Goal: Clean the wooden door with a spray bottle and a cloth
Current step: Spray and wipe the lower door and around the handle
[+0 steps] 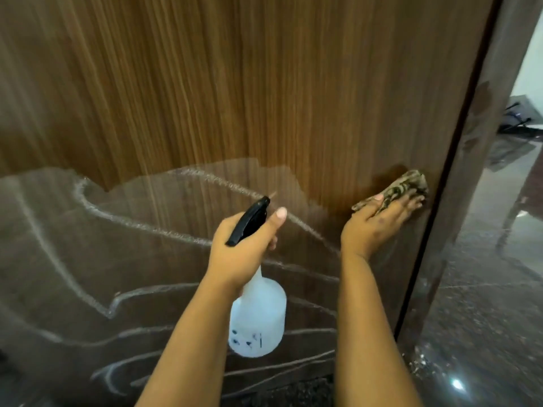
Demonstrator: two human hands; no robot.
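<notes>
- Door (264,83) of brown wood with fine vertical grain fills most of your view; its right edge runs down beside a dark frame (482,142).
- Your left hand (246,245) grips the neck of a spray bottle (258,315), fingers curled round it below the head and the thumb lying along the top.
- The bottle's black trigger head (249,220) points up and toward the door; its translucent white body hangs below your fist, with small dark markings low on its side.
- Your right hand (379,221) presses a cloth (402,186) against the door near the right edge, fingers straight and slightly spread over the fabric.
- The cloth is patterned in brown and tan, bunched, and sticks out above and to the left of your fingertips.
- A darker patch shows on the wood just around the cloth.
- The lower part of the door looks greyer and glossier than the upper part, crossed by pale curving streaks (97,289) and bounded by an irregular pale line above.
- Both your forearms are bare and reach up from the bottom of the view.
- To the right of the frame lies a dark, polished speckled floor (484,318) with bright reflections, and a white wall (531,69) shows beyond it.
- A dark object stands in that far room, too blurred to identify.
</notes>
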